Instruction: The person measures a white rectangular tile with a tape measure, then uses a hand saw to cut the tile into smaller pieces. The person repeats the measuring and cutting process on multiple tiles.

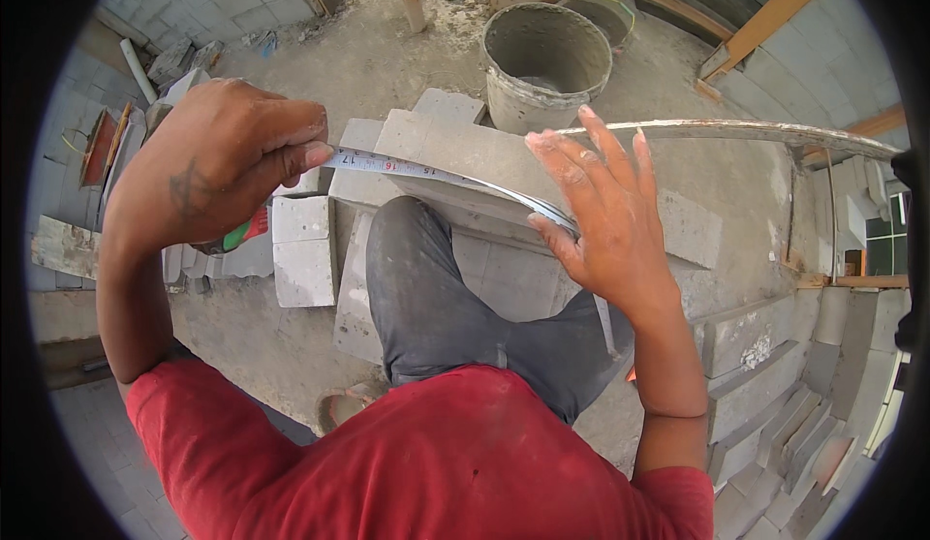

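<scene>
We've got the tape measure spanning mid-frame, along the near edge of the pale grey block. Left hand, left of centre: thumb and forefinger pinched on the tape. Right hand, right of centre: fingers spread and raised, thumb against the tape; can't tell whether it's pinned under the palm. Main risk, in our view: bad reading. The strip bows and twists toward the right hand and runs on below the wrist, so anything we read along that stretch may be off. If the thumb contact is only light, the tape could slip and shift the reference. If the left pinch slackens, the strip could spring or curl, and a thin edge near bare fingers could nick skin. Trouser leg is right by the block; a knee bump could nudge it. Long bar, upper right, ends behind the right fingers, so a careless swing could knock it. Bucket, upper centre, looks lower risk.
</scene>
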`<state>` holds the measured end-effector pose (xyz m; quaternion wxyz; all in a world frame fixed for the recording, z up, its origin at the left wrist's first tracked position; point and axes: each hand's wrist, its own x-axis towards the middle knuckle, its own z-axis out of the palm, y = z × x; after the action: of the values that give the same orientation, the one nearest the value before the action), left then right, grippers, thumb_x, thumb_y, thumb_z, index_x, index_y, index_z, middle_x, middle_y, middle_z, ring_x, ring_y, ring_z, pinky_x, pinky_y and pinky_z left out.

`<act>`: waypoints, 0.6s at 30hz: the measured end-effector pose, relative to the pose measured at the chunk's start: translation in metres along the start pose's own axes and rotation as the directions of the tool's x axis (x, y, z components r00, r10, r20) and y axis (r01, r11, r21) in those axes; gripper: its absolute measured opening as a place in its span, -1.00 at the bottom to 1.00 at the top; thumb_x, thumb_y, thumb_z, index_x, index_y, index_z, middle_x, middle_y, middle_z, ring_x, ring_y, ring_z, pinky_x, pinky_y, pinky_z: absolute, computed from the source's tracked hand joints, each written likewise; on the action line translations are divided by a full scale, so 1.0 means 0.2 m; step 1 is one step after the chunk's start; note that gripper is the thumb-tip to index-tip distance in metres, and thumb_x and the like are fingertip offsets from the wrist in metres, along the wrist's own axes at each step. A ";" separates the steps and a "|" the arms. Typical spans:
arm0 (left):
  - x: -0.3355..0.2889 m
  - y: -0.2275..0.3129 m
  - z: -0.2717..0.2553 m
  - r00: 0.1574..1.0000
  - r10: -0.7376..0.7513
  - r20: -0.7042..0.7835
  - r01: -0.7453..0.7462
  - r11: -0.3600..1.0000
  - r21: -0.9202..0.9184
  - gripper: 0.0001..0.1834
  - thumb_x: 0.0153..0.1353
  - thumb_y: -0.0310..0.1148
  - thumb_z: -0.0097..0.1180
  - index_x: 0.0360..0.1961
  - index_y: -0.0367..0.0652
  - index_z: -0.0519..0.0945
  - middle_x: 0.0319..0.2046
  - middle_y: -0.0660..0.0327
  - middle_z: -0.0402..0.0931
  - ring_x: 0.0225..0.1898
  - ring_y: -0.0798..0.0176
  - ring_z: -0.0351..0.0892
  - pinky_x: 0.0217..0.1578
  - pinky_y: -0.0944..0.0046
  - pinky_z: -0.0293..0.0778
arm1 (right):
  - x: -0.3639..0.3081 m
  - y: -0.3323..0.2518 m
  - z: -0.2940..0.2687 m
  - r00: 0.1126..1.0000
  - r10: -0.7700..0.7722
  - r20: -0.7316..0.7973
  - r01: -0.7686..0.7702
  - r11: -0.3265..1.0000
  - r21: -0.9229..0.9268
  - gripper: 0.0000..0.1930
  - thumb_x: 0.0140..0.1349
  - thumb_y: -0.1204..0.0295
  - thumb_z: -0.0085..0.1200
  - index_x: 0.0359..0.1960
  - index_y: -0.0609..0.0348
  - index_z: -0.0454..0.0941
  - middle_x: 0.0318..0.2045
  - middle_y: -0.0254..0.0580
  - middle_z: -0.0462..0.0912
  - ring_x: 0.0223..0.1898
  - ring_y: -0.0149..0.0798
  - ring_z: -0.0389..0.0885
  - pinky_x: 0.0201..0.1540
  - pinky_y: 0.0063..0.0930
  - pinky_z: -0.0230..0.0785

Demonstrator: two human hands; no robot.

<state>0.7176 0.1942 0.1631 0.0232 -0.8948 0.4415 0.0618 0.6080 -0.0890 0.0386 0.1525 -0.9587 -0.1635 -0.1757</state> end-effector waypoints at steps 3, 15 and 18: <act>0.01 -0.18 0.22 0.993 -0.038 0.116 0.052 0.992 -0.119 -0.71 0.24 -0.19 0.13 -0.50 -0.19 0.53 -0.63 0.18 0.53 -0.56 0.13 0.52 -0.46 0.15 0.36 | -0.11 0.14 0.09 0.738 0.295 0.607 -0.468 0.872 0.145 -0.59 0.11 0.40 0.23 0.03 0.08 0.51 -0.40 -0.22 0.68 -0.22 -0.20 0.67 -0.11 -0.23 0.43; 0.27 -0.66 1.19 0.885 -0.022 0.465 0.418 0.475 -0.774 -0.81 0.30 -0.28 0.14 -0.24 -0.20 0.58 -0.47 0.25 0.64 -0.43 0.43 0.56 -0.38 0.37 0.43 | -0.55 0.69 0.07 0.710 0.414 0.569 -0.599 0.781 0.179 -0.90 0.17 0.51 0.18 -0.31 0.26 0.59 -0.51 -0.23 0.59 -0.50 -0.40 0.48 -0.34 -0.49 0.36; 0.29 -0.73 1.23 0.860 -0.015 0.510 0.470 0.414 -0.780 -0.81 0.26 -0.27 0.20 -0.25 -0.18 0.61 -0.44 0.24 0.66 -0.42 0.43 0.57 -0.39 0.37 0.44 | -0.55 0.77 0.06 0.662 0.499 0.559 -0.701 0.677 0.225 -0.88 0.19 0.46 0.19 -0.31 0.27 0.61 -0.48 -0.26 0.59 -0.51 -0.44 0.43 -0.35 -0.54 0.35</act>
<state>0.8457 0.2606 -0.0911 -0.3410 -0.7910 0.1878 0.4719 0.5702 -0.2519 -0.0517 0.3636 -0.9125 0.1065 0.1545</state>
